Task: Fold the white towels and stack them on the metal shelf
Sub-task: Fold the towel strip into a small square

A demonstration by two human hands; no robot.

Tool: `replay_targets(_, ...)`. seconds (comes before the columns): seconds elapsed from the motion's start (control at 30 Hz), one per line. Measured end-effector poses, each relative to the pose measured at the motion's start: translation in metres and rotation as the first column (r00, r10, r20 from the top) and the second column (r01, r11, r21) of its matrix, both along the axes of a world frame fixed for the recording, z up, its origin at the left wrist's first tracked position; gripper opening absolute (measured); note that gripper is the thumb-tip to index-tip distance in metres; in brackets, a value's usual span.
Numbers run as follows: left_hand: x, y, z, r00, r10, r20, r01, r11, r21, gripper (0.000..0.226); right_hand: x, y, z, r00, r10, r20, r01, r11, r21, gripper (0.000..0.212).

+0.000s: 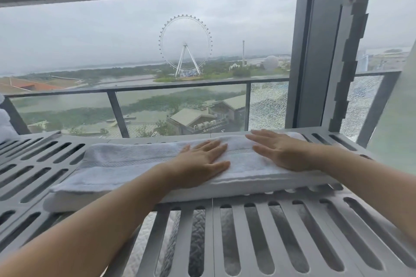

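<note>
White folded towel (126,159) flat on slotted metal shelf (238,238), directly beneath left grip (200,164) and right grip (283,153), both spread, palms pressing down.

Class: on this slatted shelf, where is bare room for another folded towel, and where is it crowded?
Bare: the wide strip of shelf in front of the folded towel, and the patch between its left end and the white cloth at the far left. Crowded: the middle, where the left hand and right hand press flat on the towel.

White fabric (4,122) cut by left edge; textured surface (197,238) under shelf (240,243) unidentifiable (glimpsed through slots).
</note>
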State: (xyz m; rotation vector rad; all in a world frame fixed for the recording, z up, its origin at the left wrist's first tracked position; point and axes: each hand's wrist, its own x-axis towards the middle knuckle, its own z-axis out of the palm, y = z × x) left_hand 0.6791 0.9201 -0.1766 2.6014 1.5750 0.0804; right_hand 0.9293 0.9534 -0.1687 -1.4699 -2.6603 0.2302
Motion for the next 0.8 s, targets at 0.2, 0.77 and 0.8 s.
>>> replay_targets(0.2, 0.010, -0.030, 0.017, 0.948, -0.241, 0.206, 0.184, 0.948, 0.261, 0.038, -0.011, -0.017, 0.005, 0.998, 0.055, -0.036, -0.054, 0.998, 0.022, 0.056)
replay_targets(0.77, 0.022, -0.051, 0.013, 0.923, -0.220, 0.314, 0.115, 0.940, 0.322, 0.016, -0.004, -0.063, 0.024, 0.950, 0.262, -0.170, -0.234, 0.958, 0.168, 0.015)
replay_targets(0.8, 0.023, -0.052, 0.013, 0.925, -0.236, 0.299, 0.129, 0.933, 0.337, 0.016, -0.006, -0.064, 0.022, 0.952, 0.268, -0.146, -0.234, 0.948, 0.215, 0.017)
